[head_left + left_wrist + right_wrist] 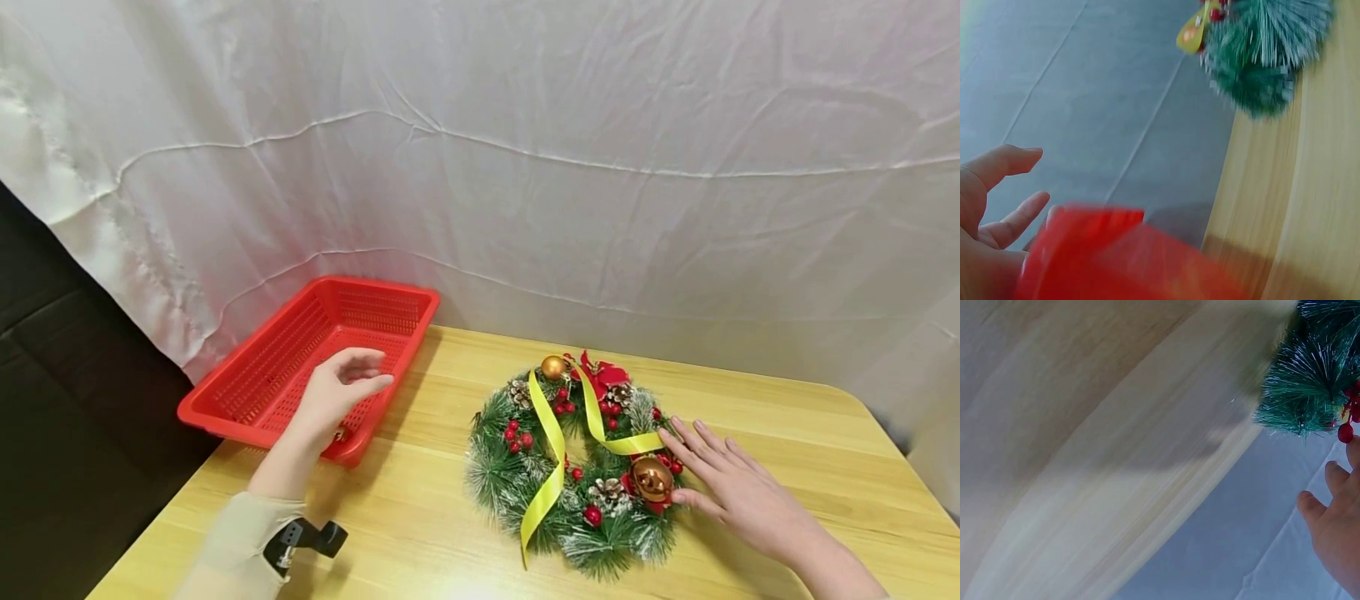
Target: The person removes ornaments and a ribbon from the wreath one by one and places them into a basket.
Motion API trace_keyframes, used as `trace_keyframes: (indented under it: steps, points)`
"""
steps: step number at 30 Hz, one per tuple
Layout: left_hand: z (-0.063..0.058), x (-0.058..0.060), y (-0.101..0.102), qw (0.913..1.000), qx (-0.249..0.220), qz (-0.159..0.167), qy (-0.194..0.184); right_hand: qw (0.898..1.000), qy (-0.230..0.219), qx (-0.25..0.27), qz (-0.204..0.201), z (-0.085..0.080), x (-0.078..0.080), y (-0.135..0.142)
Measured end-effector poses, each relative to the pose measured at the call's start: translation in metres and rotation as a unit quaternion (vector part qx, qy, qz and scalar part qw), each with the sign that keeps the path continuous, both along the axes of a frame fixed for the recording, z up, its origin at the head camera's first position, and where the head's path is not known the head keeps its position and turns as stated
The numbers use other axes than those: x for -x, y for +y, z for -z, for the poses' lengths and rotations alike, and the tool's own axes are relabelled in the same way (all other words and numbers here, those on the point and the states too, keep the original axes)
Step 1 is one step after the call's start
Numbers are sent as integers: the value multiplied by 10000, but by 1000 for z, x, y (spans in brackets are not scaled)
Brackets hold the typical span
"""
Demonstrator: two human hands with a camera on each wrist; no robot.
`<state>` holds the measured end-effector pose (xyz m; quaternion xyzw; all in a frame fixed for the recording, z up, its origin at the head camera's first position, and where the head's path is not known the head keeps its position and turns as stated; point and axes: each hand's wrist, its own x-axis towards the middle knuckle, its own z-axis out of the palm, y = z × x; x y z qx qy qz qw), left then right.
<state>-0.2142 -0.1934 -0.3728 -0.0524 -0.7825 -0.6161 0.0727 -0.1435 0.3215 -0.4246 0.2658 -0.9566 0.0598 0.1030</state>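
Note:
A green Christmas wreath [498, 471] with red berries, pine cones and frosted needles lies on the table. A yellow ribbon [553, 429] lies loosely across it in two strands. A large copper-coloured bauble [651, 478] sits on its right side and a smaller gold bauble [553, 367] at the top. My right hand [738, 492] is spread flat with straight fingers, fingertips right at the wreath's right edge beside the ribbon end and the copper bauble. Over the red plastic basket [225, 421] hovers my left hand [341, 392], its fingers loosely bent and thumb apart, holding nothing.
Inside the basket's near corner, partly hidden by the left wrist, is a small gold item [341, 434]. The wooden table [420, 517] ends at a pale hanging cloth [525, 208] behind. A dark panel [60, 433] stands to the left.

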Motion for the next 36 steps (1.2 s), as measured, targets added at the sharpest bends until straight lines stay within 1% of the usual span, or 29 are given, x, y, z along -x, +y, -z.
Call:
trace_keyframes:
  steps: [3,6,12,16,19,22,28,32,36]
  points:
    - [-2,1,18,9996,-162,186,165,10000,-2,-4,2,-1,0,0]
    - [-3,1,36,9985,-286,389,244,10000,-2,0,-4,-1,0,0]
    - [-7,0,71,9947,-447,913,164,10000,-1,32,-2,-1,0,1]
    - [-3,-4,97,9911,-519,1222,117,10000,24,19,-17,-1,1,1]
    - [1,-10,115,9881,-621,1404,1,10000,43,12,-36,0,1,1]
    - [1,-16,133,9851,-699,1568,-75,10000,59,4,-49,1,1,1]
    - [3,-30,171,9787,-784,1898,13,9999,72,22,-72,1,1,1]
    - [5,-42,195,9767,-837,1975,-20,9999,66,44,-82,1,1,0]
    - [4,-54,217,9763,-818,2005,46,9999,66,66,-83,1,2,0]
